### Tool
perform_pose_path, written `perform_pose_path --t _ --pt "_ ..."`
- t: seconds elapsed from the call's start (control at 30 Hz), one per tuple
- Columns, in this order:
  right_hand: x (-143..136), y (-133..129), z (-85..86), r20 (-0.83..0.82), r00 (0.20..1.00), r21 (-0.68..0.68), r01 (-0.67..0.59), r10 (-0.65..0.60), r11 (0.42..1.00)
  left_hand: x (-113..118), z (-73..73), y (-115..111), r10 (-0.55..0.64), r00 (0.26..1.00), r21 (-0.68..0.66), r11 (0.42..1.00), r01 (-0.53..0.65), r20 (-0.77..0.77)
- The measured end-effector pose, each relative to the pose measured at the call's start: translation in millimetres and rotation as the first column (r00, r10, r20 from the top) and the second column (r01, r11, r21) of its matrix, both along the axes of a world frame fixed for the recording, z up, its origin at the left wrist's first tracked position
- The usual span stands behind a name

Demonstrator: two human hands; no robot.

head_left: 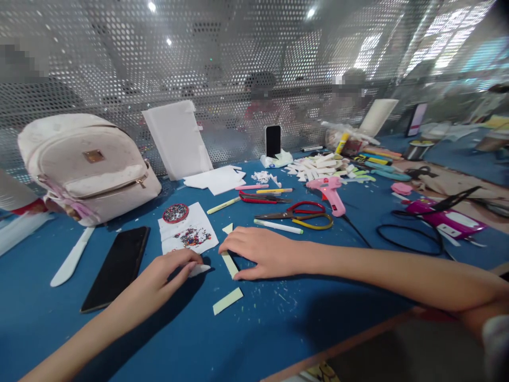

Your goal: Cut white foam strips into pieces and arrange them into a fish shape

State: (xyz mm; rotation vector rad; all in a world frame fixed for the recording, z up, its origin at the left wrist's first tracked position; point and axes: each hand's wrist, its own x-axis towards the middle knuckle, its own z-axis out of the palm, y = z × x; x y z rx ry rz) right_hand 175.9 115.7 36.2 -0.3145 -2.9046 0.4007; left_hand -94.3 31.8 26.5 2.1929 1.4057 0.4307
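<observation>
My left hand point(169, 270) is closed, with its thumb and fingers pinching a small white pointed piece point(200, 270) just above the blue table. To its right, my right hand point(264, 252) spans a pale green strip point(229, 265), fingertips at the far end and thumb at the near end. A second pale green strip point(228, 301) lies closer to me, among tiny scraps. Beyond my right fingertips is a small pale triangular piece point(228, 228). A white sheet point(169, 243) bearing small multicoloured beads or bits point(193, 237) lies past my left hand.
A black phone point(116, 268) and a white plastic knife point(71, 260) lie left, before a pale backpack point(95, 164). Scissors point(294, 215), red-handled pliers point(262, 198), markers and a pink glue gun point(329, 193) with its cord lie beyond my right arm. White pieces point(322, 167) are heaped behind.
</observation>
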Motion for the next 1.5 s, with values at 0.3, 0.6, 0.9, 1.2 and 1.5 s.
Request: perform_pose_path --t 0.3,0.6,0.9,1.2,1.5 --pt "-1.9 -3.1 5.2 0.071 0.996 -0.137 0.066 -0.056 0.988 5.5 1.2 16.6 -0.192 0.981 -0.068 0.979 0.191 -0.015" --pt "-16.4 -13.7 13.3 0.139 0.990 0.055 -0.016 0.009 0.998 -1.5 -6.8 -14.4 0.035 0.995 0.034 0.999 -0.032 -0.089" --pt "-31.2 -8.4 5.6 0.044 0.995 -0.125 -0.082 0.088 0.989 -14.9 -28.9 -16.6 0.085 0.996 0.056 0.995 -0.087 0.037" --pt "-22.1 -7.3 7.1 0.073 0.997 -0.020 -0.005 0.007 1.000 -10.7 -31.5 -1.9 0.042 0.994 0.086 0.995 -0.051 0.099" --pt "-21.5 -0.4 9.5 0.067 0.997 -0.019 0.047 -0.046 0.999 -10.7 -36.2 -1.8 0.019 0.993 0.120 0.992 -0.033 0.120"
